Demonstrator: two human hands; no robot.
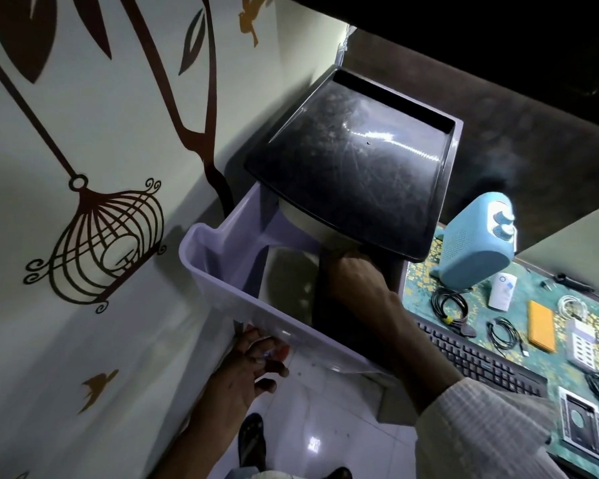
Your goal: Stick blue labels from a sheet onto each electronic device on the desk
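Observation:
No label sheet shows in the head view. My left hand [253, 361] grips the front wall of a pulled-out lavender plastic drawer [201, 271]. My right hand [357, 274] reaches into the drawer's back, its fingertips hidden under the unit's black top [353, 160]. On the desk at right lie the devices: a light-blue speaker-like box [471, 250], a small white device [502, 291], an orange flat pack [542, 326], a black keyboard [478, 361], a white keypad unit [583, 344] and a metal drive caddy [581, 423].
The drawer unit stands between a wall with brown birdcage decals [97, 243] and the desk with its green patterned mat [426, 271]. Coiled black cables [450, 305] lie among the devices. White floor tiles and my dark sandal [253, 440] show below the drawer.

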